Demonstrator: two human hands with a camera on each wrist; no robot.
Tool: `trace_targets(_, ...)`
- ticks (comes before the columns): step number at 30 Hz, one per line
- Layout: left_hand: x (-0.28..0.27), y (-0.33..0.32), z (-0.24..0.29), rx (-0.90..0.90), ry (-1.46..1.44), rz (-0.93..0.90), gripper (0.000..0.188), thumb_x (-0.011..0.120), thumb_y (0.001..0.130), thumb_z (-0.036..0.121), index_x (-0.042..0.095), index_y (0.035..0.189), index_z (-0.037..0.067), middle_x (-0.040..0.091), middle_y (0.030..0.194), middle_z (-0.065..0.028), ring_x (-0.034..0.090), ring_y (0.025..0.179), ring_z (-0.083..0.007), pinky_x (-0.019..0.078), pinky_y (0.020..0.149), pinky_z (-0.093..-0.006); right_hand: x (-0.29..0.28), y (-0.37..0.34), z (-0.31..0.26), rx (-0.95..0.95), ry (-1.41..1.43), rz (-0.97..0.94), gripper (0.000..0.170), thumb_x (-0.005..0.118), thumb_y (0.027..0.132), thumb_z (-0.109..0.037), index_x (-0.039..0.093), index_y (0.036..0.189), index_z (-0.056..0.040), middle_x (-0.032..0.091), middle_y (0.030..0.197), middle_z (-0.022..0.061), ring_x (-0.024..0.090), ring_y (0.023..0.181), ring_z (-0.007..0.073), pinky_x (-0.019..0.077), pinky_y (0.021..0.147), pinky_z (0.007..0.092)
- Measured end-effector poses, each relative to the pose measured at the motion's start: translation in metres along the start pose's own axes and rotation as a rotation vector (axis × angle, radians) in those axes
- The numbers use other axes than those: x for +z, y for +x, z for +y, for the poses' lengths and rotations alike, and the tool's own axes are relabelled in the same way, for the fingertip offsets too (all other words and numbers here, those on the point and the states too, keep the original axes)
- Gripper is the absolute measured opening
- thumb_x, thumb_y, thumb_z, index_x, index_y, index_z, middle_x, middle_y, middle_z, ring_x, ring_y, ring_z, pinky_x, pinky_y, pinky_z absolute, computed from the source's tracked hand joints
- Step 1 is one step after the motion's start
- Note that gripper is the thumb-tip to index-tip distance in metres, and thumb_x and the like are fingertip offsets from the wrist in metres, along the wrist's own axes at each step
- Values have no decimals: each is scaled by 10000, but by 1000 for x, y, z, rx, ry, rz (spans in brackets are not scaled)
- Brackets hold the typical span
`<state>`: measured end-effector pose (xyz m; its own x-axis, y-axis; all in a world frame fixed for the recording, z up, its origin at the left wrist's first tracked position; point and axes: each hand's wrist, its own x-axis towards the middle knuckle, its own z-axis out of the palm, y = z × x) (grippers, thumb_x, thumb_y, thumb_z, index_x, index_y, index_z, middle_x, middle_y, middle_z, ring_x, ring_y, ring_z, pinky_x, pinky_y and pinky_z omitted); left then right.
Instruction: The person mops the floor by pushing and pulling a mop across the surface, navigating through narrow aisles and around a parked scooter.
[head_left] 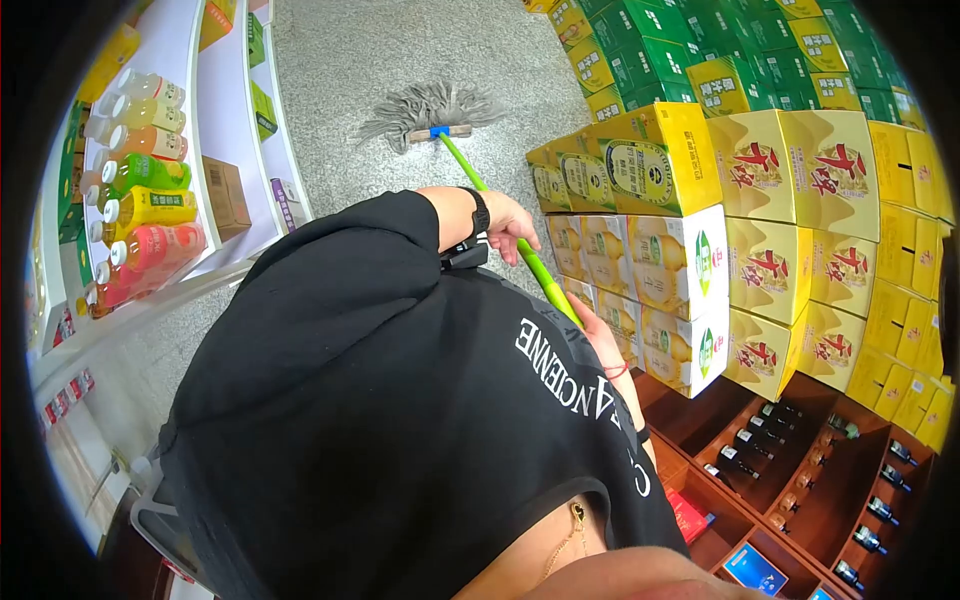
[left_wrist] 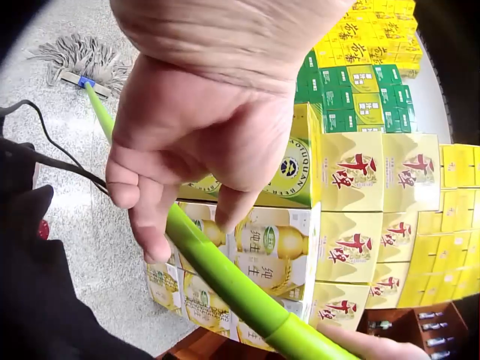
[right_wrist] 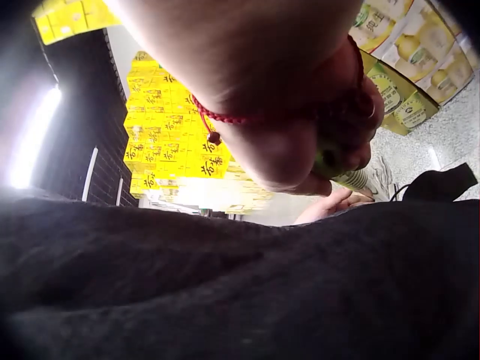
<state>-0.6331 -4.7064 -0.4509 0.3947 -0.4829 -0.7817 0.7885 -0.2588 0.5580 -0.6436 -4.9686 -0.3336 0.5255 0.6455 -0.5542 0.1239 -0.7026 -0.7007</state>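
Note:
A mop with a light green handle (head_left: 540,272) slants down to its grey string head (head_left: 430,105), which lies spread on the speckled floor. A blue clamp (head_left: 440,132) joins the handle to the head. My left hand (head_left: 512,226), below a black watch, has its fingers curled round the handle partway down. In the left wrist view the palm of that hand (left_wrist: 202,142) faces the camera. Higher up, close to my body, my right hand (head_left: 597,338) grips the handle. A red cord bracelet (right_wrist: 225,118) circles that wrist, and the fingers are in shadow there.
Stacked drink cartons (head_left: 660,160) stand to the right of the handle, with green cases (head_left: 640,45) behind. At the left, a white shelf (head_left: 185,250) holds several bottles (head_left: 150,175). A wooden rack (head_left: 800,460) with bottles is at the lower right.

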Motion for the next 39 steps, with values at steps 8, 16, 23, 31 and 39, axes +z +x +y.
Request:
trace_targets(8, -76, -1, 25, -3, 137, 142, 525, 477, 775, 482, 490, 1122, 88, 611, 930, -165, 612, 782, -201, 402, 757, -415, -23, 87, -62, 58, -183, -19, 493, 506, 783, -229, 392, 1230, -56, 536, 1065, 208, 536, 980, 284, 405, 823, 321)
trace_targets(16, -271, 1, 18, 118, -51, 694, 361, 456, 802, 302, 573, 846, -37, 570, 664, -142, 564, 492, -215, 476, 468, -336, -22, 293, -162, 23, -143, -37, 539, 504, 772, -261, 360, 1244, -44, 576, 919, 212, 596, 725, 251, 451, 678, 326)
trace_targets(23, -426, -46, 33, 243, -267, 888, 350, 422, 825, 260, 567, 774, -54, 561, 637, -142, 557, 474, -231, 483, 440, -344, -34, 462, -245, -78, -239, -85, 563, 484, 787, -290, 312, 1265, -47, 536, 1017, 238, 551, 903, 333, 425, 773, 370)
trace_targets(31, -459, -3, 57, 208, 292, 648, 273, 392, 808, 135, 578, 769, -60, 575, 652, -164, 582, 467, -239, 492, 431, -346, -63, 461, -250, 66, -417, -83, 528, 445, 832, -270, 261, 1298, -102, 505, 1053, 258, 508, 963, 373, 406, 816, 379)
trace_targets(39, -383, -47, 126, 105, 143, 332, 353, 445, 830, 282, 548, 959, -29, 609, 861, -179, 622, 575, -208, 465, 488, -356, -104, 376, -228, 113, -252, -18, 542, 432, 825, -297, 260, 1296, -90, 497, 1073, 260, 507, 964, 381, 402, 811, 393)
